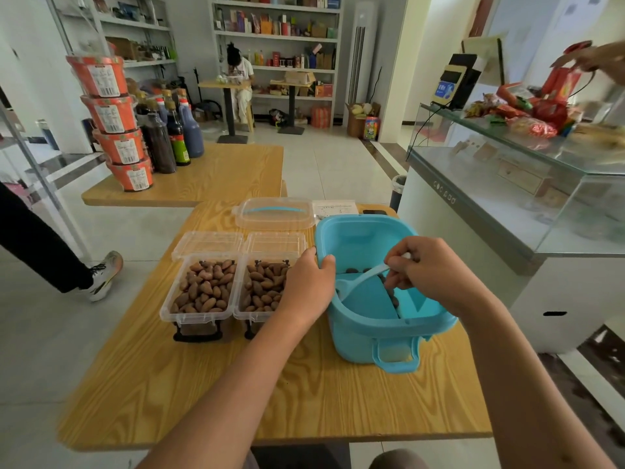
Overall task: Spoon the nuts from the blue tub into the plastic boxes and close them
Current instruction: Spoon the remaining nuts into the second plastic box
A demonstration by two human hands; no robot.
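Observation:
The blue tub (pixel 372 336) stands tilted on the wooden table (pixel 270 394), right of centre, with only a few dark nuts (pixel 353 269) left on its bottom. My left hand (pixel 309 282) grips the tub's left rim. My right hand (pixel 436 270) holds the handle of a pale plastic spoon (pixel 358 282) whose bowl lies low inside the tub. Left of the tub, two clear plastic boxes (pixel 199 289) (pixel 262 287) stand side by side, both heaped with brown nuts, their hinged lids folded open behind them.
The tub's clear lid (pixel 274 213) with a blue handle lies behind the boxes, beside a paper sheet (pixel 334 208). A second table (pixel 216 177) with stacked orange cups and bottles stands farther back. A glass counter (pixel 507 170) runs along the right. A person's leg (pixel 50 258) is at the left.

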